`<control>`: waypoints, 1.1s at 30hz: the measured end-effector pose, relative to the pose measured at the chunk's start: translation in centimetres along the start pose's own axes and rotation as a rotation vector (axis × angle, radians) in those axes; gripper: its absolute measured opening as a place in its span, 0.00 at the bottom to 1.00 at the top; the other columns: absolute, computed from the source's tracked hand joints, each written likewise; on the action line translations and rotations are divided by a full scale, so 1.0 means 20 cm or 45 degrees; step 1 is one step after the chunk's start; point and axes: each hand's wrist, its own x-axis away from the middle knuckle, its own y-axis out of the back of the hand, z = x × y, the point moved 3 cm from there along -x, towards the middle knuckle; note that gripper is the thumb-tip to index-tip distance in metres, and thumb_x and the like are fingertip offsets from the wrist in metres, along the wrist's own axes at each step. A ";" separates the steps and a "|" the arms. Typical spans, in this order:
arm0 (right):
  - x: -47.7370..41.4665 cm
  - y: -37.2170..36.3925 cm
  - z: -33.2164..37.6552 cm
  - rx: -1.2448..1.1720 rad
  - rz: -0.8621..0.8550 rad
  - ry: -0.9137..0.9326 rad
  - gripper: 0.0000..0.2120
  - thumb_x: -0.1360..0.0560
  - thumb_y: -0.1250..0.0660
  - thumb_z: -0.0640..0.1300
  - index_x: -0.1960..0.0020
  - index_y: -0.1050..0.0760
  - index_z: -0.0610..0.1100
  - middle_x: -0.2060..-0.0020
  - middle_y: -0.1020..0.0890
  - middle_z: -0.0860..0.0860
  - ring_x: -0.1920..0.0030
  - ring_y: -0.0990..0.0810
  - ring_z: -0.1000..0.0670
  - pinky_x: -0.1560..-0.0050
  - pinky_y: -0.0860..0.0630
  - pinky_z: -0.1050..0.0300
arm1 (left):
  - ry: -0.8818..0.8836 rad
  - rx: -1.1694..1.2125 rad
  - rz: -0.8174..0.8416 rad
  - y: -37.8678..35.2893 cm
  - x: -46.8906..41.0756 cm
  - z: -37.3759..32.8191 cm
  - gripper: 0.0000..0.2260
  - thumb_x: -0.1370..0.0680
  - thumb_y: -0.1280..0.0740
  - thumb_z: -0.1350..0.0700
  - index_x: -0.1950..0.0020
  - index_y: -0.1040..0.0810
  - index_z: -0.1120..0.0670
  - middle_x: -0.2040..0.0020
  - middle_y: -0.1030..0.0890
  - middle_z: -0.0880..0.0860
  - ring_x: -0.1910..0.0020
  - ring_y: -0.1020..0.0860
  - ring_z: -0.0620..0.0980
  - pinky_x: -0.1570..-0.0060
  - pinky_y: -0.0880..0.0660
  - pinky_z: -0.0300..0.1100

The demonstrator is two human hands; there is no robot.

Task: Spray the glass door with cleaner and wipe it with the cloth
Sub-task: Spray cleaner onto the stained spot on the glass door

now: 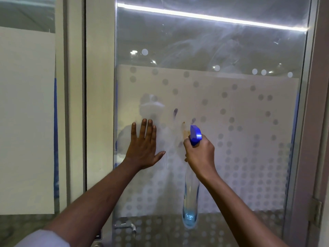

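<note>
The glass door (240, 107) fills the view, with a frosted band and grey dots across its middle. A brownish smear (184, 133) and faint wipe streaks mark the glass near the centre. My left hand (144, 147) lies flat on the glass, fingers spread, holding nothing. My right hand (200, 152) grips the neck of a clear spray bottle (191, 198) with a blue trigger head (195, 134), nozzle close to the glass. A little blue liquid sits at the bottle's bottom. No cloth is in view.
A white door frame post (99, 104) stands left of the glass, with another frosted pane (26, 122) beyond it. A metal handle (124, 226) sits low on the door. A hinge (316, 213) is on the right frame.
</note>
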 end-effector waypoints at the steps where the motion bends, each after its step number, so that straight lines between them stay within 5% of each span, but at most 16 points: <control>1: 0.01 0.01 -0.02 0.000 0.008 -0.014 0.07 0.25 0.34 0.44 0.61 0.28 0.44 0.67 0.23 0.44 0.63 0.20 0.37 0.61 0.19 0.39 | 0.000 -0.007 0.012 0.00 0.00 0.00 0.45 0.24 0.47 0.31 0.23 0.51 0.66 0.22 0.51 0.67 0.23 0.53 0.67 0.28 0.54 0.69; 13: 0.14 0.06 -0.12 -0.063 0.089 -0.112 0.05 0.30 0.33 0.40 0.61 0.28 0.48 0.64 0.21 0.36 0.62 0.19 0.35 0.60 0.18 0.37 | -0.016 -0.053 0.100 0.08 0.15 -0.05 0.42 0.24 0.44 0.34 0.23 0.46 0.65 0.23 0.47 0.69 0.24 0.50 0.69 0.29 0.49 0.70; 23: 0.36 -0.17 -0.03 -0.263 0.320 -0.122 0.03 0.30 0.33 0.44 0.60 0.25 0.51 0.67 0.19 0.39 0.65 0.18 0.37 0.59 0.19 0.36 | 0.069 -0.276 0.422 0.22 0.56 0.07 0.37 0.24 0.48 0.35 0.24 0.43 0.60 0.23 0.47 0.68 0.24 0.51 0.69 0.30 0.48 0.70; 33: 0.79 -0.62 0.30 -0.399 0.674 -0.135 0.07 0.29 0.32 0.45 0.61 0.24 0.42 0.69 0.18 0.38 0.68 0.17 0.40 0.60 0.18 0.38 | 0.312 -0.494 0.778 0.70 1.18 0.47 0.38 0.26 0.53 0.35 0.24 0.41 0.59 0.23 0.44 0.66 0.24 0.46 0.67 0.30 0.49 0.71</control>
